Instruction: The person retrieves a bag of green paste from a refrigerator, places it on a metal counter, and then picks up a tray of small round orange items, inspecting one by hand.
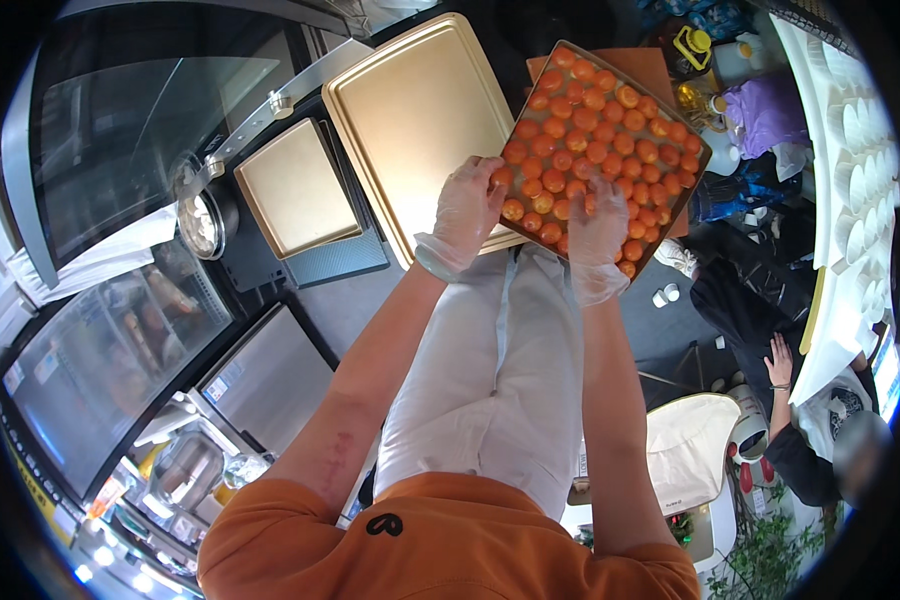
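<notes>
A rectangular baking tray (pixel 692 178) is spread with many round, glossy orange balls that look like egg yolks (pixel 597 152). Clear thin gloves cover both hands. At the tray's left edge, my left hand (pixel 465 213) has its thumb and fingers closed around an egg yolk near the rim. Over the lower middle of the tray, my right hand (pixel 598 232) reaches down with bent fingers, an egg yolk between them; its palm hides some of the yolks. A large gold-coloured baking tray (pixel 410 110) lies just left of the filled one.
A smaller square tray (pixel 298 185) and a metal bowl with pale pieces (pixel 203 222) stand further left, by a glass-fronted cabinet (pixel 160 90). Bottles (pixel 692 48) and a purple bag (pixel 767 110) are at the far right. Another person's hand (pixel 779 360) shows at right.
</notes>
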Demonstrator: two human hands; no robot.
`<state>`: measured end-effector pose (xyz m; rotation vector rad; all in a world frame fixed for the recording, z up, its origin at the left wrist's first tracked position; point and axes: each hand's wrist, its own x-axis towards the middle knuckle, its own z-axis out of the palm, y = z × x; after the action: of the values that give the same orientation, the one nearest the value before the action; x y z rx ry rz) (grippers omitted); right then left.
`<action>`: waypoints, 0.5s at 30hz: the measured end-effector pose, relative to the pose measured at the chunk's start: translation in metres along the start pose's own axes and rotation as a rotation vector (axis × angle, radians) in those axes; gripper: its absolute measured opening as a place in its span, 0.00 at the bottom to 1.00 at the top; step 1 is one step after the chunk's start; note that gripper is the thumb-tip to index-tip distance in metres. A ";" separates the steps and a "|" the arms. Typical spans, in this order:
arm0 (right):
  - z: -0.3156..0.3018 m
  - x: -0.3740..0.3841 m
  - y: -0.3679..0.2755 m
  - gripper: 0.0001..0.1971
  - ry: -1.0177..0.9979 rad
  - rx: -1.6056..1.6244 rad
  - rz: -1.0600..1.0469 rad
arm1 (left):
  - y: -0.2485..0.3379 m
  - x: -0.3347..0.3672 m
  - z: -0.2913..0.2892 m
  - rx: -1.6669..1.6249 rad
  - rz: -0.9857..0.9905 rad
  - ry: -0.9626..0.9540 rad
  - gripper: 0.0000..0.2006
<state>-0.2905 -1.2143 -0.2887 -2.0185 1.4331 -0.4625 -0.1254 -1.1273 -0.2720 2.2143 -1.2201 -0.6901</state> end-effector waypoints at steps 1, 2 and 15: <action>-0.001 -0.002 0.005 0.18 0.016 0.015 0.021 | 0.001 0.000 0.002 -0.005 0.013 0.006 0.14; -0.001 -0.005 0.008 0.18 0.034 0.030 0.045 | 0.005 0.000 0.003 -0.009 0.028 0.010 0.13; 0.018 -0.002 -0.019 0.25 -0.056 -0.251 -0.145 | 0.025 0.006 0.024 0.174 0.039 0.007 0.20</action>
<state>-0.2667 -1.2032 -0.2896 -2.3267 1.3730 -0.2951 -0.1534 -1.1487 -0.2746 2.3238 -1.3624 -0.5800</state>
